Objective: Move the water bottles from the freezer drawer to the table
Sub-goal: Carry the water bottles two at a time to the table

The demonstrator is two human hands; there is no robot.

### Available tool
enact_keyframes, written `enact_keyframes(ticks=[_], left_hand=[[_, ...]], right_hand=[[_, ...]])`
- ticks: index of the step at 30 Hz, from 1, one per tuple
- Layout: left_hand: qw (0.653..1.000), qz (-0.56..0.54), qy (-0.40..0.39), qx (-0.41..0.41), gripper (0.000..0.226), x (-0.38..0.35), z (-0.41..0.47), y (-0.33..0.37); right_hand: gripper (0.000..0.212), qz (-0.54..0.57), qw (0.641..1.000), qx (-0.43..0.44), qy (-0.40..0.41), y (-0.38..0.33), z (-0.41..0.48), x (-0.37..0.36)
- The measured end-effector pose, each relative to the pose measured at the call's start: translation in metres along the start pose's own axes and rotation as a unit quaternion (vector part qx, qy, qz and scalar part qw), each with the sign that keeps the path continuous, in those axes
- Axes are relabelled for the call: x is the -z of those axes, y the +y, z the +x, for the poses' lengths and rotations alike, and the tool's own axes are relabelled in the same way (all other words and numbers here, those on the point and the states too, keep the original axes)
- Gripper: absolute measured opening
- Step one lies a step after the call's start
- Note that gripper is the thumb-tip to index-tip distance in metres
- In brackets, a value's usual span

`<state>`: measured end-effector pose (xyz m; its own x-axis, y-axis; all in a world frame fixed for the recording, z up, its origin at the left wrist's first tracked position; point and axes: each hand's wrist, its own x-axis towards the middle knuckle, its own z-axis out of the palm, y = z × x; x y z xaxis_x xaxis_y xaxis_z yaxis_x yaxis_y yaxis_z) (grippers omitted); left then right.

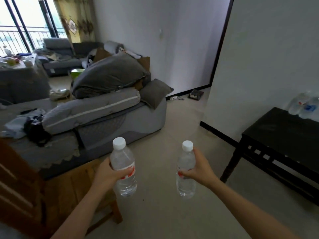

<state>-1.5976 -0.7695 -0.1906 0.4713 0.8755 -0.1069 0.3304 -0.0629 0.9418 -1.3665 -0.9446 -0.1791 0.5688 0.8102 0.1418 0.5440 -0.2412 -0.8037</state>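
The left hand [110,171] curls round the label band of the left bottle [120,157], a clear plastic water bottle with a white screw cap and a red-and-white label. It is held nearly upright, its cap leaning slightly to the left. The right hand [198,168] grips the right bottle [186,161], a matching clear plastic bottle with a white cap, thumb across the label and fingers behind it. This one stands upright too. The 2 bottles are held in the air side by side, apart from each other, above the pale tiled floor [164,213].

To the right, a dark wooden bench [276,128] stands against a white wall [267,57]. At its far end sits a blurred cluster of clear plastic bottles [305,106] with blue and red marks. To the left are a grey fabric sofa [103,109] heaped with cushions and a brown wooden chair [69,183].
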Motion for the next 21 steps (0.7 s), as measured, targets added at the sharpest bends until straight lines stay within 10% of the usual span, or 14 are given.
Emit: enact_keyframes(ticks=[21], left_hand=[[0.998, -0.02, -0.043, -0.034, 0.067, 0.033, 0.324, 0.03]], right_hand=[[0.09, -0.042, 0.996, -0.042, 0.068, 0.017, 0.294, -0.062]])
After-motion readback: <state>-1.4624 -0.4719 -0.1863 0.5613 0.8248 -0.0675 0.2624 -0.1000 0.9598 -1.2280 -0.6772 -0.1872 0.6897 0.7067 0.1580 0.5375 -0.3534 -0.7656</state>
